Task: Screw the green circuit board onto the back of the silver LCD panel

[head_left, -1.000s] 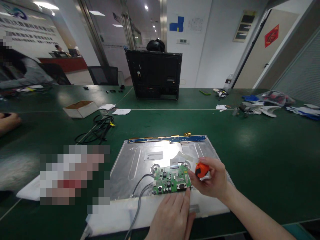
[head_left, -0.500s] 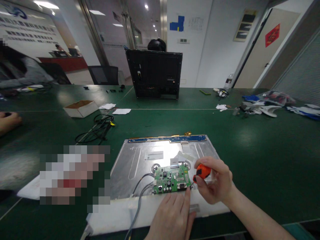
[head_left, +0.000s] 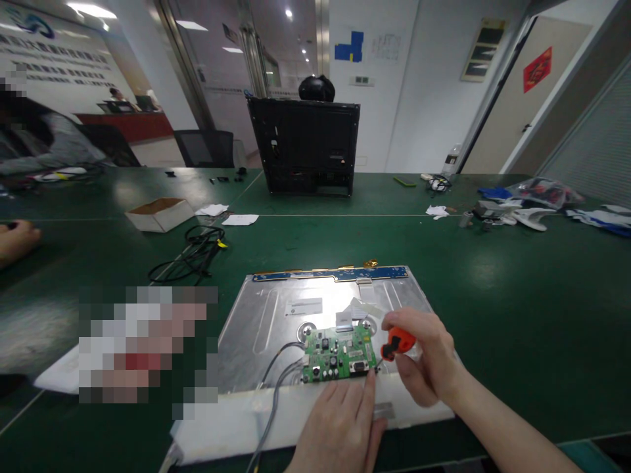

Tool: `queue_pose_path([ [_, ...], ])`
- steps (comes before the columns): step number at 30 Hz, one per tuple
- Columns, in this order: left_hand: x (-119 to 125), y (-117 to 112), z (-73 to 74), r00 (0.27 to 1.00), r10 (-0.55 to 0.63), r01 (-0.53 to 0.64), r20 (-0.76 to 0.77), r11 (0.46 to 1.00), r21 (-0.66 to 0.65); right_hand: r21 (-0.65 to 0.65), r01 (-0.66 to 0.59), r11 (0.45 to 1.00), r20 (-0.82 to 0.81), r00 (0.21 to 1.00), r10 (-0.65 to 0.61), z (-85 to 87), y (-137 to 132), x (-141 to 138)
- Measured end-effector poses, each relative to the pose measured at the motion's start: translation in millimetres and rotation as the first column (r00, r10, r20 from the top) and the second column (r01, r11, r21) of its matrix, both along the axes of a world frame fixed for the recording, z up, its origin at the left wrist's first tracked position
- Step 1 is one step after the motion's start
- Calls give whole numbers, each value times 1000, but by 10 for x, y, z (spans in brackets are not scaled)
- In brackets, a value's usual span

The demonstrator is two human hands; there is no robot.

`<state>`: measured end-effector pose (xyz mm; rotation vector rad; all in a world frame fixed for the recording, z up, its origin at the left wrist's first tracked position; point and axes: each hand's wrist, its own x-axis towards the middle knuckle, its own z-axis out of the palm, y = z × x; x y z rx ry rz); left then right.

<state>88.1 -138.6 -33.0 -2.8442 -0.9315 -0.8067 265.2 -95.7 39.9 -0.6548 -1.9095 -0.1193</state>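
A silver metal display panel [head_left: 276, 315] lies flat on the green table, with a blue strip along its far edge. A small green circuit board [head_left: 338, 355] sits on its near part, grey cables running off to the left. My left hand [head_left: 340, 427] rests flat, fingers stretched, on the panel's white near edge just below the board. My right hand [head_left: 426, 358] is closed round an orange-handled screwdriver [head_left: 398, 341], whose tip points down at the board's right near corner.
A black monitor back shell [head_left: 305, 148] stands upright at the far side. A white box [head_left: 158, 213], a black cable bundle [head_left: 194, 253] and paper scraps lie to the left. Bags and white parts [head_left: 522, 210] sit far right. Another person's hand [head_left: 17, 240] rests at the left edge.
My right hand has shifted a little to the right and tilted the screwdriver, bringing its tip down to the board's right near corner. My left hand has stayed put.
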Motion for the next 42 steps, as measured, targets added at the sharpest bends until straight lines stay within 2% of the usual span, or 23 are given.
queue_pose_path([
  [5, 3, 3, -4, 1000, 1, -1, -10, 1000, 4, -15, 40, 999, -10, 999, -40, -7, -10, -7],
  [11, 0, 1, -6, 1000, -4, 4, -20, 1000, -4, 107, 81, 991, -51, 996, -76, -29, 46, -35],
  [14, -5, 1, -15, 1000, -2, 2, -12, 1000, 7, 123, 114, 986, -25, 993, -111, -23, 55, -36],
  [17, -8, -1, -30, 1000, 7, -7, 4, 1000, 12, 108, 119, 987, -7, 993, -119, -10, 50, -29],
  [23, 2, -2, -17, 1000, 8, -8, 1, 1000, -18, 4, -5, 1000, -4, 1000, 5, -35, 23, 7],
  [28, 7, 1, -3, 1000, -1, 1, -13, 1000, -21, -30, 25, 999, -23, 999, -26, -40, 14, 18],
  [33, 3, 0, -21, 1000, -2, 2, -26, 1000, -17, 31, 14, 999, -35, 999, -13, -7, 38, -3],
  [42, 11, -1, 4, 1000, 12, -12, -22, 1000, 3, 121, 77, 990, -17, 997, -76, 4, 68, -36],
])
